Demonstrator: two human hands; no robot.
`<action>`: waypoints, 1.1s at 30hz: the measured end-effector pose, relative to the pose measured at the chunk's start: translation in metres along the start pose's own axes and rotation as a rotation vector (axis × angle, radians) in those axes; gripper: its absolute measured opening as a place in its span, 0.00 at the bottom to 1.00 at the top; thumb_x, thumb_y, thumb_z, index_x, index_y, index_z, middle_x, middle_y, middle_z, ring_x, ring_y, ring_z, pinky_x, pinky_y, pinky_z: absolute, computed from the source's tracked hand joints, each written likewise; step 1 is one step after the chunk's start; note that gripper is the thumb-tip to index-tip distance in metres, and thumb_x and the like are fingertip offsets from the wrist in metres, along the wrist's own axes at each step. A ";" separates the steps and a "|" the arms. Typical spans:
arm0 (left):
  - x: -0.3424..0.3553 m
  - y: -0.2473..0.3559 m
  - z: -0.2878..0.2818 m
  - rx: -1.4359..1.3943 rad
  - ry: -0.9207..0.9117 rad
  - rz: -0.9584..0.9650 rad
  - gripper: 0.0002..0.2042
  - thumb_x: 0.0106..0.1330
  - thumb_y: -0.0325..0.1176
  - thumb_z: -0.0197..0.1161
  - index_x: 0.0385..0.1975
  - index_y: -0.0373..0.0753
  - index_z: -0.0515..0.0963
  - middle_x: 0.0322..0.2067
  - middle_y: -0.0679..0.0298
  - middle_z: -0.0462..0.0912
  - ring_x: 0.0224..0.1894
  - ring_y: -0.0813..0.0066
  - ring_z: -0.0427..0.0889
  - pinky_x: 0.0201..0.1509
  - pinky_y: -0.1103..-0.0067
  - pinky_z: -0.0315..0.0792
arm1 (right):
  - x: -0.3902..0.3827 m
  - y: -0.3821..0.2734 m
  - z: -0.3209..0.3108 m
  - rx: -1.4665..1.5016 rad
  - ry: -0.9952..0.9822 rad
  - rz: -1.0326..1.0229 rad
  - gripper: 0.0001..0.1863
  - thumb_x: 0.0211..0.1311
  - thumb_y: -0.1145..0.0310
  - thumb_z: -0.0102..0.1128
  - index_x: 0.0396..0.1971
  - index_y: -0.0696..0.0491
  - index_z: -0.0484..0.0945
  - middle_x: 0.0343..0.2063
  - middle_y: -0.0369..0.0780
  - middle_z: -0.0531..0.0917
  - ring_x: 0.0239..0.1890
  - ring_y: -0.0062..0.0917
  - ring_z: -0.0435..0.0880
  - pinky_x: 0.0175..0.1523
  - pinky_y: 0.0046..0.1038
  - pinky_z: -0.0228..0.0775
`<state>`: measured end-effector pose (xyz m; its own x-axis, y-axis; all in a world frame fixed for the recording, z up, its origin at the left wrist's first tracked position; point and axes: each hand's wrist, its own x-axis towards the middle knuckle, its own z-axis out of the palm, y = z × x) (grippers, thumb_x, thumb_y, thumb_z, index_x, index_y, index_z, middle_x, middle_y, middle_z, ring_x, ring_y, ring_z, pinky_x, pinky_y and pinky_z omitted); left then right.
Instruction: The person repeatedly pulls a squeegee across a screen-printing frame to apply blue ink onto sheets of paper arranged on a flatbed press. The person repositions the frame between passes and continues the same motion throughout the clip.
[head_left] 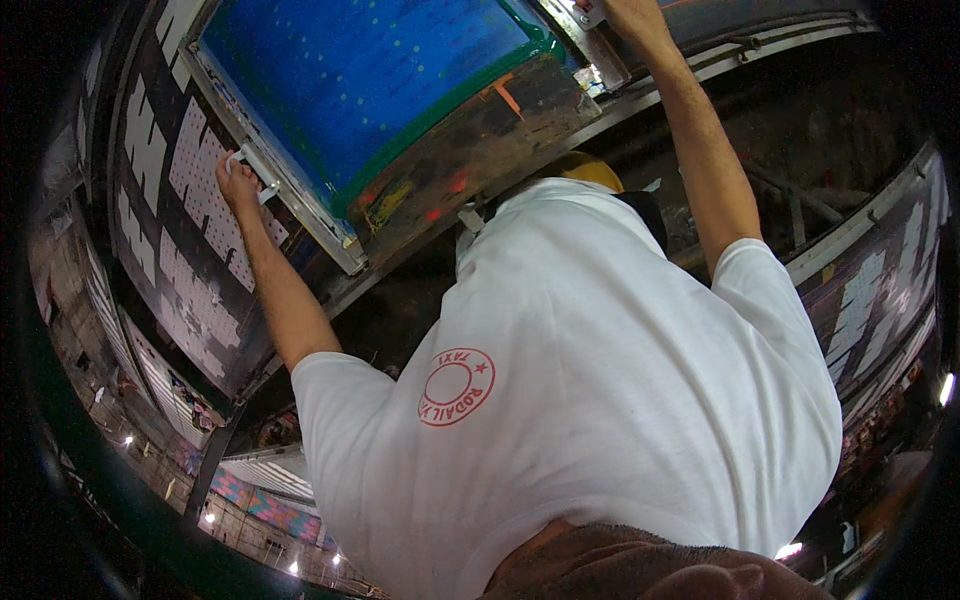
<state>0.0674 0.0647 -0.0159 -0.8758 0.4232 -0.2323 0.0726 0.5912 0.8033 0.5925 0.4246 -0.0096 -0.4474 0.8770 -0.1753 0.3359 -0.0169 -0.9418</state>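
Note:
A screen-printing frame (322,228) with metal side bars lies tilted across the top of the head view. Its blue mesh (350,85) is dotted with pale specks and bordered in dark green, and a stained dark strip (480,140) runs along the near side. My left hand (238,185) is closed round a white handle (268,192) on the left bar. At the upper edge, my right hand (628,16) grips the opposite side by a metal handle (590,14); part of that hand is cut off. Both arms reach forward, apart.
Dark panels with white and pink-dotted printed pieces (205,165) lie to the left of the frame. A metal rail (700,85) runs along the near table edge. At the right stands another long table (860,290) with pale pieces. Something yellow (590,168) is at my waist.

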 end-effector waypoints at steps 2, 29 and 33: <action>0.004 -0.010 -0.001 -0.010 -0.004 -0.002 0.15 0.84 0.39 0.47 0.64 0.42 0.69 0.22 0.68 0.70 0.18 0.81 0.62 0.20 0.77 0.59 | -0.002 -0.005 -0.002 -0.012 -0.017 0.025 0.20 0.72 0.67 0.51 0.57 0.62 0.79 0.35 0.39 0.86 0.36 0.22 0.82 0.44 0.27 0.75; -0.001 -0.011 0.010 0.214 0.054 0.067 0.25 0.68 0.40 0.69 0.63 0.44 0.70 0.54 0.47 0.82 0.47 0.53 0.87 0.44 0.67 0.88 | -0.143 -0.094 0.145 -1.109 -0.641 -0.876 0.30 0.56 0.75 0.64 0.63 0.54 0.75 0.56 0.47 0.81 0.59 0.39 0.81 0.60 0.40 0.78; 0.008 -0.020 0.011 0.272 0.046 0.075 0.26 0.68 0.41 0.69 0.63 0.44 0.70 0.54 0.50 0.81 0.47 0.57 0.87 0.42 0.66 0.87 | -0.143 -0.099 0.169 -1.221 -0.623 -0.662 0.33 0.54 0.73 0.68 0.63 0.49 0.75 0.55 0.42 0.83 0.56 0.37 0.84 0.58 0.38 0.78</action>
<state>0.0644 0.0632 -0.0396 -0.8833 0.4448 -0.1479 0.2579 0.7246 0.6390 0.4835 0.2197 0.0606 -0.9506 0.2257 -0.2129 0.2593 0.9548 -0.1456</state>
